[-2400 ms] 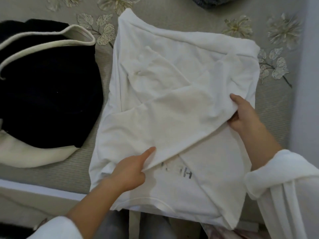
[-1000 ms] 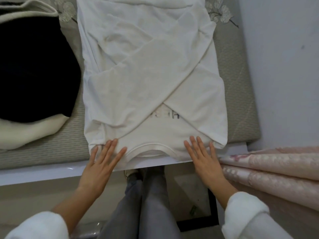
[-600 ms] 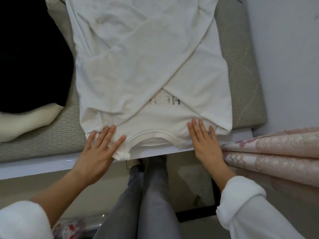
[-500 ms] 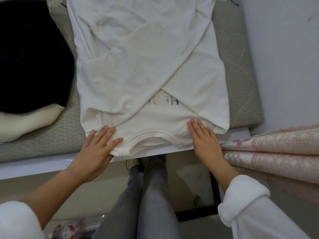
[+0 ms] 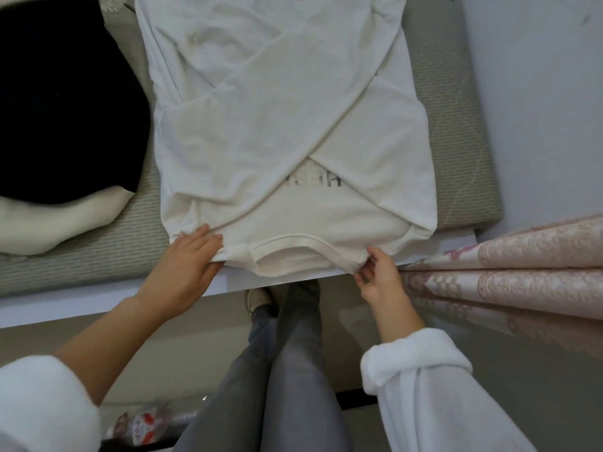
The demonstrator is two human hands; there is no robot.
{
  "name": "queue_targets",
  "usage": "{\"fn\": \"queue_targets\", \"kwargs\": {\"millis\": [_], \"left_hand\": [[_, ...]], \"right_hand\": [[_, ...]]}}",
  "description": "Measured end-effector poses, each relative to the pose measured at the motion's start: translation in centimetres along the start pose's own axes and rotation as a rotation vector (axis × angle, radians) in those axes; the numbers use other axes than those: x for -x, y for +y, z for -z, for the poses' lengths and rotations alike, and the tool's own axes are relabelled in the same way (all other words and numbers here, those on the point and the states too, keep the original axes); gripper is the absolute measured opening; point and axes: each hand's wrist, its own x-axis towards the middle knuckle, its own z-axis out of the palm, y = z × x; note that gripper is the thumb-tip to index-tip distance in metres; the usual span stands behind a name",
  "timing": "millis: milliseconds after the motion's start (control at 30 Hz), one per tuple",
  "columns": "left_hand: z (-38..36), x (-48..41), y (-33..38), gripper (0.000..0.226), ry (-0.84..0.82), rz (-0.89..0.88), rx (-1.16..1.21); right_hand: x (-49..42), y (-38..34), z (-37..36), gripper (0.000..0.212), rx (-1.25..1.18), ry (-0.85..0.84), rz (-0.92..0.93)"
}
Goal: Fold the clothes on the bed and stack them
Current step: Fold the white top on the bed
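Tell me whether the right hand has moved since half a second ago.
Yes. The right hand slid back toward the bed edge and now pinches the white shirt beside the collar.

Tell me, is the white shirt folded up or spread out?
Partly folded. The white shirt has its sides crossed over its middle, but its body lies long and flat on the bed.

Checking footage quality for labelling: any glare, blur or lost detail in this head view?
Head view: light soft and even, no glare; white shirt, left hand and right hand fairly sharp; black garment crushed to featureless dark.
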Motion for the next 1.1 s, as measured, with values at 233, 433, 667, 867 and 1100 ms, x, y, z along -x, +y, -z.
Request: {"fn": "queue_targets", "kwargs": {"millis": [233,433,667,867,1100], "left_hand": [[0.9,0.9,0.1,0.02,0.025,-0.075,-0.256],[3.4,-0.2,1.4,0.008,-0.361,-0.044,-0.288],[5.0,1.0,3.4,0.013,-0.665,0.075,0.011],[11.2,-1.8,1.9,0.007,-0.483,0.203,0.341],[19.4,-8.7,-0.7,0.027,-0.215,0.228,0.382]], "right_hand": [[2.4,-1.9,2.2,0.009,-0.083,-0.025,0.144],[5.8,-3.5,6.3,0.013,0.189,-0.214,0.017],[9.7,-6.8,7.9,0.042,0.334,-0.289,0.04],[11.5,-10.5,2.0,0.016,-0.075,-0.282,0.138],[12.4,-18.0,-9.9,0.01,-0.06,-0.315,0.329]]}}
